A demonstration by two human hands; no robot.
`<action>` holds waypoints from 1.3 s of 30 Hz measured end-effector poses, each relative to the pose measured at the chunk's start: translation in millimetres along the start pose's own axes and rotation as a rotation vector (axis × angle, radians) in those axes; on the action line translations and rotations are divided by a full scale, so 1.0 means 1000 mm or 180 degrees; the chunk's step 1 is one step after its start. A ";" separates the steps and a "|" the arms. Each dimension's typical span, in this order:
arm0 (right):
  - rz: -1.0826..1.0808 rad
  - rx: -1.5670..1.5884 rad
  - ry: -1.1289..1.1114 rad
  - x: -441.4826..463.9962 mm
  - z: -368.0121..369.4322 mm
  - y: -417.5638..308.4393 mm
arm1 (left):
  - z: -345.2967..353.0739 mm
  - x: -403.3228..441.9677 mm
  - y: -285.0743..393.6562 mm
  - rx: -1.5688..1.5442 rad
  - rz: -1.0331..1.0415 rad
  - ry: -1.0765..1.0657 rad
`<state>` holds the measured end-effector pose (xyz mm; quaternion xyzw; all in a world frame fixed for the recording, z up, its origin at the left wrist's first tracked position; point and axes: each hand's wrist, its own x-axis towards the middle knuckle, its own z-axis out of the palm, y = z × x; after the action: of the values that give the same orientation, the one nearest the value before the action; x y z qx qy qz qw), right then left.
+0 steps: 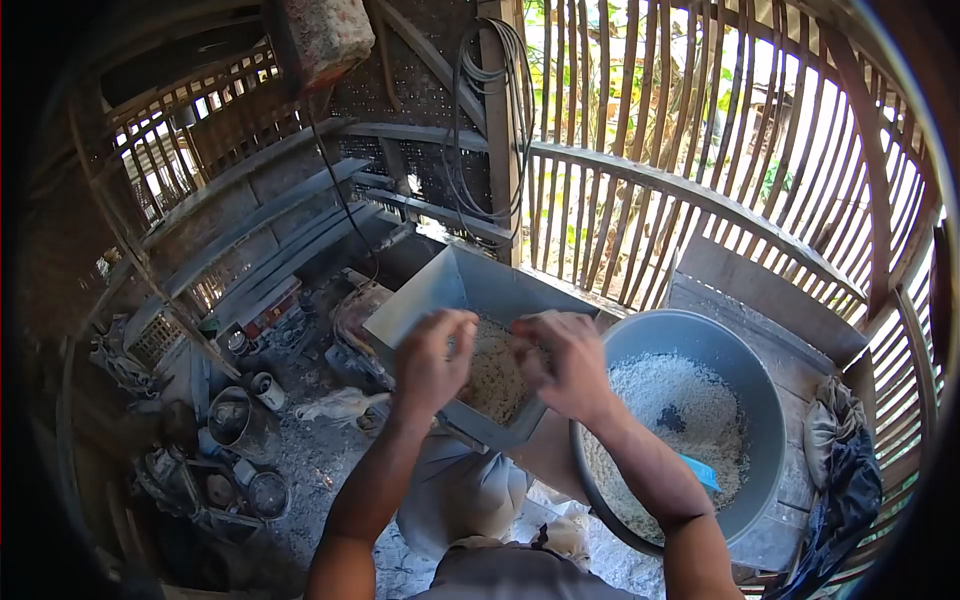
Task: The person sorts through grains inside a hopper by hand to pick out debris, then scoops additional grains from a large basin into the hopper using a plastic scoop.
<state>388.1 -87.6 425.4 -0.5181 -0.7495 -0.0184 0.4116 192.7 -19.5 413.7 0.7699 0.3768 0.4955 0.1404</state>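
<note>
My left hand (437, 360) is raised over the left side of a grey metal hopper (405, 302), fingers loosely bent, with a gap between them and the thumb. Facing it, my right hand (565, 362) hangs over the hopper's right side, also half curled and slightly blurred. I see nothing held in either one. Pale, crumbly grated material (492, 385) lies inside the hopper, between and below my hands. To the right stands a large grey tub (768, 400) with more whitish flakes (660, 385). A light-blue scoop (702, 472) rests in it, partly hidden by my right forearm.
The tub stands on wooden planks (795, 470) beside a dark cloth bundle (850, 470). Buckets, including a round one (232, 415), and clutter cover the dusty floor at left. A hanging block (325, 40) and coiled hose (500, 110) are ahead, near a slatted wall (680, 130).
</note>
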 end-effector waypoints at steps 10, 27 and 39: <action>0.0271 0.0023 -0.0106 0.002 0.010 0.007 | 0.002 -0.003 0.002 0.0651 -0.0149 -0.0566; 0.0555 -0.0160 -0.0702 0.001 0.015 0.007 | 0.006 -0.008 -0.004 0.0752 -0.0465 -0.0837; 0.0538 -0.0168 -0.0650 0.000 0.013 0.005 | 0.006 -0.007 -0.004 0.0664 -0.0530 -0.0902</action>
<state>384.3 -78.7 414.7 -0.5892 -0.7404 0.0494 0.3195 194.7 -20.8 404.1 0.8085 0.4650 0.3270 0.1521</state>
